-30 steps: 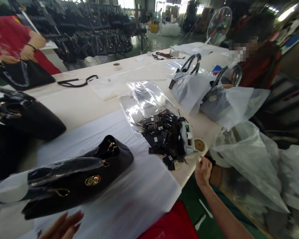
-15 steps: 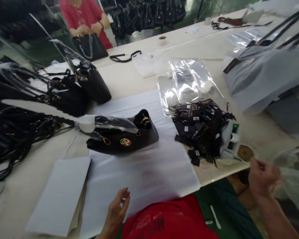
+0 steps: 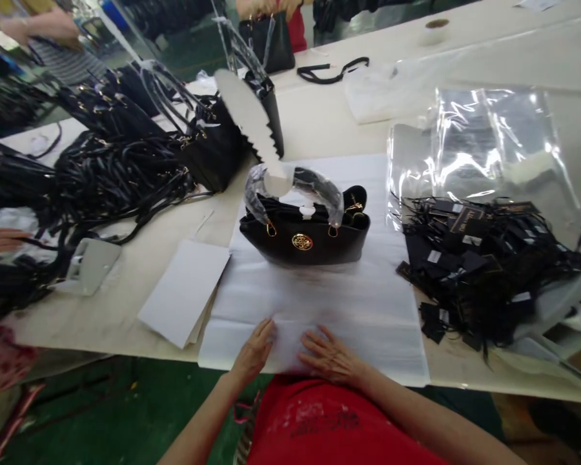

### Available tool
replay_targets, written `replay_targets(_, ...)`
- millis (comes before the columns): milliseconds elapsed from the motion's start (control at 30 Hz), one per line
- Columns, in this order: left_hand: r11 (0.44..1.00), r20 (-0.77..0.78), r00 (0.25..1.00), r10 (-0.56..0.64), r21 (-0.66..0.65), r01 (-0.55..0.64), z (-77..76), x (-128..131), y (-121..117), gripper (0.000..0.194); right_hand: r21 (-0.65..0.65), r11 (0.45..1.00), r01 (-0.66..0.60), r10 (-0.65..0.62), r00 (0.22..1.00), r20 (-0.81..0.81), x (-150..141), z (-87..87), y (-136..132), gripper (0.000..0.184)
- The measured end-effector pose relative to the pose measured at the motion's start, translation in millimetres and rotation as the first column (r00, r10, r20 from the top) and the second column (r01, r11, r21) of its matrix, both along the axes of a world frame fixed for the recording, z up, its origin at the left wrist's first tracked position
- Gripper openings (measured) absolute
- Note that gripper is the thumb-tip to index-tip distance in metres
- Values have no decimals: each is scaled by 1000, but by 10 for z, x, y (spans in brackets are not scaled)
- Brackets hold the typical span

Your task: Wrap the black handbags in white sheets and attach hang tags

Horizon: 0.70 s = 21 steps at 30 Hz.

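My right hand [image 3: 332, 356] lies on the white wrapping paper [image 3: 382, 336] near the table's front edge, fingers spread and flat, holding nothing. A short way to its left, my left hand [image 3: 254, 349] touches the same paper with its fingers stretched out. Behind both hands a black handbag [image 3: 319, 250] with a round gold emblem stands on the paper. Clear film covers its raised handle [image 3: 319, 187]. A white strip with a toothed edge [image 3: 249, 116] sticks up from the handle.
Left of the paper is a stack of white sheets [image 3: 186, 290]. Black hang tags [image 3: 484, 258] are heaped at right, before clear plastic bags [image 3: 484, 142]. More black handbags [image 3: 213, 148] and straps [image 3: 126, 168] fill the back left. Other people's hands [image 3: 2, 242] show at the left edge and back.
My right hand has come from beyond the table's right edge onto the paper. My left hand now rests on the paper too. The view has turned left, and the handbag's handle stands more upright.
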<state>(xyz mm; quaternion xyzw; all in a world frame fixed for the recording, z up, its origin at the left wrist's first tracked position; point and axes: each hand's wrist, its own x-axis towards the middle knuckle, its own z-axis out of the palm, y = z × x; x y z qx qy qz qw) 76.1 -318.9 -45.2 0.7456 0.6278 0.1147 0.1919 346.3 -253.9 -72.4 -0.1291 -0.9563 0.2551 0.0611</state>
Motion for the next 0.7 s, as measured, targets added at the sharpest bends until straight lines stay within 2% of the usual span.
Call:
replay_targets(167,984,-11,987,162,77,-160,-16,-42,-161,43,74,997,-31,28,999,47,-3,-56,59,50)
replay_targets(300,967,-32,975,219,138,-213,107,-12,-428,40,195,981,-9,6,1000,14,-16,-47,132,49)
replay_targets(400,977,-95,988,125,187,-106,211,101,-558,41,269,962,36,-31,999,-25,-36,-41,166,49)
replay_targets(500,982,-203,979,8,186,31,243,227,-564,42,274,958,89,-87,996,-19,-65,-13,215,47)
replay_targets(600,996,-233,971,-50,55,64,203,302,-466,47,217,966,141,-156,986,55,-97,53,307,48)
replay_targets(700,993,-184,980,-71,-108,51,136,317,-312,47,144,976,163,-184,972,145,-124,129,414,48)
